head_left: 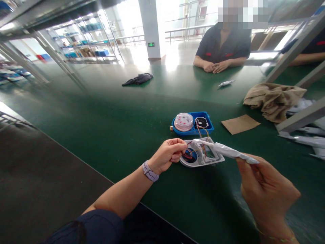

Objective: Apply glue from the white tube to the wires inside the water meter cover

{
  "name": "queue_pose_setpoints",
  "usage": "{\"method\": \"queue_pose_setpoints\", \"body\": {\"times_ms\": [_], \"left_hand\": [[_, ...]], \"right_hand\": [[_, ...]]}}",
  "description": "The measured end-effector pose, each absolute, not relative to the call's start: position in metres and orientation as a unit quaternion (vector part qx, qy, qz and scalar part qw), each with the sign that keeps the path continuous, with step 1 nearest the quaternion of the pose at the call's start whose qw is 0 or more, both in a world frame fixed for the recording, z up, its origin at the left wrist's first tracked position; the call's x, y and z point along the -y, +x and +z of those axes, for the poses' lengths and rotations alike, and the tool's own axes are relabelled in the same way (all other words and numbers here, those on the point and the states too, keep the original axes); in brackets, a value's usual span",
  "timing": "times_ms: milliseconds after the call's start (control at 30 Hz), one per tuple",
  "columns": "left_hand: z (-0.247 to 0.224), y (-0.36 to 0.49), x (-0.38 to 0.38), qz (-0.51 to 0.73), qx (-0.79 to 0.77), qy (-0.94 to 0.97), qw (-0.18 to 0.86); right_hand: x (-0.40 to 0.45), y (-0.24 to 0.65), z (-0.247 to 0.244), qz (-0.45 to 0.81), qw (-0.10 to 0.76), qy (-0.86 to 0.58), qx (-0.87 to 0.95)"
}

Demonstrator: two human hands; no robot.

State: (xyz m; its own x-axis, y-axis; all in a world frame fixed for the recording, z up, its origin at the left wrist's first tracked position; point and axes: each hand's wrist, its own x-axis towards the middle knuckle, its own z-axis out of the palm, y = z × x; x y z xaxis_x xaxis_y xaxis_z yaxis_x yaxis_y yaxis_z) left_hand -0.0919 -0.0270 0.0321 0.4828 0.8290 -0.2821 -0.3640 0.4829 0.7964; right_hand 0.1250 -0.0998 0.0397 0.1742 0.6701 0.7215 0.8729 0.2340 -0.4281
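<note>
While the left hand is curled shut, pinching thin coloured wires by the edge of a rounded white plastic housing, the right hand grips a long silvery wrapped strip angled across it, with a blue plastic case just beyond on the green worktop.

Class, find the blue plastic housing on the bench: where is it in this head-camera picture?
In the head view, the blue plastic housing sits on the green workbench, just beyond the white plastic cover by the person's left hand, with a brown card sheet to its right.
</note>
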Motion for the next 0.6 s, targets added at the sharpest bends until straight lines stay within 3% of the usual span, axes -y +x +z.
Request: {"method": "queue_pose_setpoints", "body": {"times_ms": [600], "left_hand": [[0.0332, -0.0933, 0.0277, 0.376, -0.339, 0.349, 0.788]], "right_hand": [[0.0991, 0.1196, 0.0412, -0.093, 0.488, -0.59, 0.636]]}}
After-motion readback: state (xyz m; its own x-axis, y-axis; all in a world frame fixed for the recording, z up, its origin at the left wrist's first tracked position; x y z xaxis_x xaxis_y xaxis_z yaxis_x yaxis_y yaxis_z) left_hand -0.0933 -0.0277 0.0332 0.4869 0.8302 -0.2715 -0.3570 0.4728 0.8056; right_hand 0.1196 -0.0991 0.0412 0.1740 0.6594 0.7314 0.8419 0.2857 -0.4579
